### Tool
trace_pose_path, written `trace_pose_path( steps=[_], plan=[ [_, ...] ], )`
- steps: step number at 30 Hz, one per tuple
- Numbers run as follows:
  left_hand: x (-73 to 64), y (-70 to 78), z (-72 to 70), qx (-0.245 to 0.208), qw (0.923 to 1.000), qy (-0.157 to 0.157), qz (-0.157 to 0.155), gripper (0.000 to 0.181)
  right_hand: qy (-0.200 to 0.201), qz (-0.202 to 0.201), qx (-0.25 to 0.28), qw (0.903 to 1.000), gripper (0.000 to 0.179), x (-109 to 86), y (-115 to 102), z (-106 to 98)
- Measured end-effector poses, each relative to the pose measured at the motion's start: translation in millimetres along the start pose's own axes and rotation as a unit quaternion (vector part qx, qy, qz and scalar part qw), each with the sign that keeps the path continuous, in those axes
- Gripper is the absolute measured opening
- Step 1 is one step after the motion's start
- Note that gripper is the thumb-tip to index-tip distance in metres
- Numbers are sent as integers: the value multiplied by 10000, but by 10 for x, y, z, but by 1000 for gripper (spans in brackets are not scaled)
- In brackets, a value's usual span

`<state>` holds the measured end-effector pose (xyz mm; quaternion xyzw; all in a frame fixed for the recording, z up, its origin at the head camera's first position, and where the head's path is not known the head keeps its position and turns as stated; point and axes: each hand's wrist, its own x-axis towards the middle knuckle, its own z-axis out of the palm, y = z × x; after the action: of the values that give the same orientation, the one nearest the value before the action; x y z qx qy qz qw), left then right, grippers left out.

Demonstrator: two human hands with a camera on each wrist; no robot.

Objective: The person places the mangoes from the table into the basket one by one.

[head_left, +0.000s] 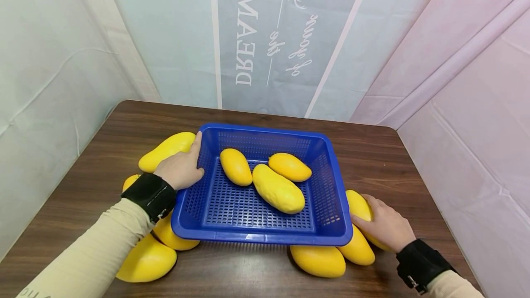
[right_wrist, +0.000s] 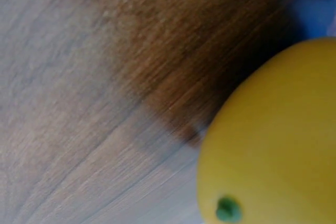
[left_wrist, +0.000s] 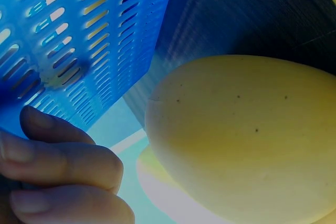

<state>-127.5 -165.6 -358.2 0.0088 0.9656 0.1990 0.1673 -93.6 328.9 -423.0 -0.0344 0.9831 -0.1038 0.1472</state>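
Observation:
A blue plastic basket [head_left: 261, 237] with slotted walls stands in the middle, three yellow mangoes inside, among them a large bumpy mango [head_left: 278, 189]. My left hand [head_left: 180, 170] grips its left rim, thumb over the inner side and index finger stretched along the edge. The left wrist view shows that hand's other fingers [left_wrist: 68, 163] curled by the outer wall, with a mango [left_wrist: 241, 135] close by. To the right of the basket my right hand [head_left: 389, 224] holds a mango [head_left: 359, 206], its fingers over the top. In the right wrist view, a mango [right_wrist: 273, 145] shows a green stem end.
Left of the basket several more mangoes lie on the brown wooden table [head_left: 236, 270], one yellow mango [head_left: 167, 150] at the back and another mango [head_left: 146, 261] nearer. By the front right corner rest two mangoes [head_left: 319, 261]. A printed curtain [head_left: 285, 36] hangs behind the table.

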Motion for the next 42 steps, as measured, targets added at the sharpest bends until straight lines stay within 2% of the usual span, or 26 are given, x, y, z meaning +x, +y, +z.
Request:
trace_pose_path(
  steps=[24, 29, 37, 42],
  plan=[
    [8, 14, 0, 82, 10000, 26, -19, 96, -132, 98, -148, 9998, 100, 11, -13, -40],
    [5, 11, -3, 70, 10000, 24, -17, 96, -32, 122, -128, 9998, 102, 13, -15, -101],
    [3, 9, -10, 66, 10000, 10, -26, 96, 394, -96, -58, 9992, 98, 26, -50, -234],
    [-1, 14, -13, 70, 10000, 16, -30, 96, 494, -145, -20, 9987, 96, 29, -93, -343]
  ],
)
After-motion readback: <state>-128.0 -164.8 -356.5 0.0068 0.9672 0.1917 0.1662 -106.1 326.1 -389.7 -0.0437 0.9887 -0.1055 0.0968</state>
